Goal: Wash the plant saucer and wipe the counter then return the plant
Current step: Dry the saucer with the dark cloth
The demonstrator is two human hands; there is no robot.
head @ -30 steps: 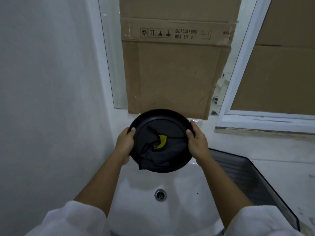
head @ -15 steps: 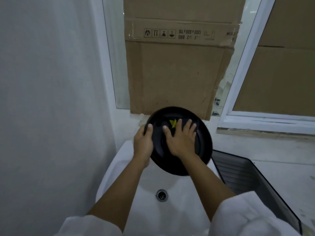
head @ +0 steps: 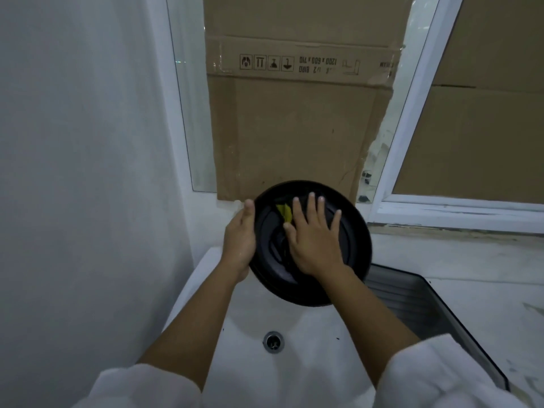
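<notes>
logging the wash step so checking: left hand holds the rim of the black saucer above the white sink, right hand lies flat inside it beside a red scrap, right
Not quite: the scrap is yellow, not red, as the head view shows. The rest stands: the left hand holds the rim of the black saucer above the white sink, and the right hand lies flat inside it beside that scrap.

Holds the saucer [head: 351,248] tilted above the sink [head: 309,334], left hand [head: 239,242] gripping its left rim, right hand [head: 315,245] flat inside it, touching a leaf [head: 285,213]. Faces cardboard [head: 294,128] behind the sink, wall [head: 88,172] left, drainer [head: 412,298] and counter [head: 471,304] right.
</notes>
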